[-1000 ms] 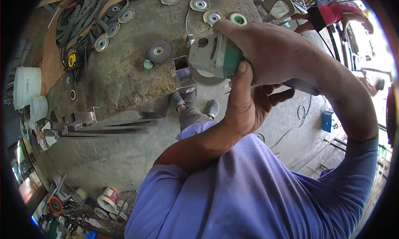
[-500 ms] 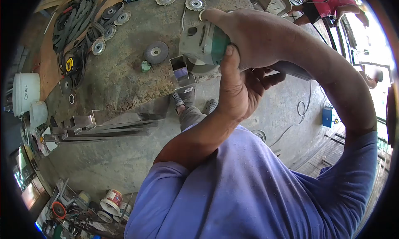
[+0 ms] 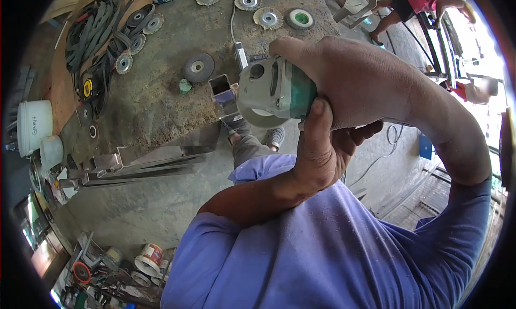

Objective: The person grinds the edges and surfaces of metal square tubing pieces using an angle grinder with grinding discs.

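Observation:
My right hand is wrapped over the top of a grey-green angle grinder. From below, my left hand grips the same tool, its thumb pressed up against the housing and its fingers curled underneath. The grinder's metal head points left, and a pale disc shows under it. Close to the left of that head is the open end of a shiny square metal tube at the bench edge. A worn grinding disc and a small green lump lie beside the tube on the bench.
The worn bench carries several flap discs, a pile of dark belts and a yellow tape measure. More square tubes lie below its edge. A white bucket stands at left. Other people are at upper right.
Both hands and the grinder have come toward my body and slightly right, past the square tube's end. The view has shifted, showing more discs at the back of the bench.

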Action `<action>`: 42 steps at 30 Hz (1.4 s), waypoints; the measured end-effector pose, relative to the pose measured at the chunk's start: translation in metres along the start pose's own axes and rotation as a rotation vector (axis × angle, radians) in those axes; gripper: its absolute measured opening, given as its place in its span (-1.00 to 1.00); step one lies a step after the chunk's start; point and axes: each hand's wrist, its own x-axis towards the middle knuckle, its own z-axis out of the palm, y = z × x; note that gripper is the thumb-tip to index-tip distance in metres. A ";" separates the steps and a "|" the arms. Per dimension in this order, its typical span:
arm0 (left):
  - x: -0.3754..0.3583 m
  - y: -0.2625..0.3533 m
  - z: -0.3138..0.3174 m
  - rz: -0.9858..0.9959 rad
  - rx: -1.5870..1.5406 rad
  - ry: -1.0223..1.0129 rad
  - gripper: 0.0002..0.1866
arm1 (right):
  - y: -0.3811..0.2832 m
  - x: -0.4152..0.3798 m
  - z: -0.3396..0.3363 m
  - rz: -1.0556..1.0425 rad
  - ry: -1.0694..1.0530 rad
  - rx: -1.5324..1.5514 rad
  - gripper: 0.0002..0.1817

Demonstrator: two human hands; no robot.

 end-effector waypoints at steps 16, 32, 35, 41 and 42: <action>-0.001 -0.002 -0.005 -0.063 0.101 0.011 0.09 | 0.003 -0.005 -0.005 0.050 -0.090 -0.065 -0.11; 0.028 0.025 -0.001 0.051 0.119 0.087 0.19 | 0.010 0.032 -0.013 -0.027 0.003 -0.185 -0.17; 0.028 0.024 -0.006 0.053 0.146 0.076 0.21 | 0.010 0.031 -0.007 -0.029 0.041 -0.191 -0.17; 0.016 0.013 0.000 0.030 0.096 0.102 0.15 | 0.007 0.020 -0.010 -0.037 -0.001 -0.173 -0.18; 0.012 0.009 0.005 0.026 0.080 0.112 0.13 | 0.007 0.017 -0.008 -0.042 -0.014 -0.160 -0.18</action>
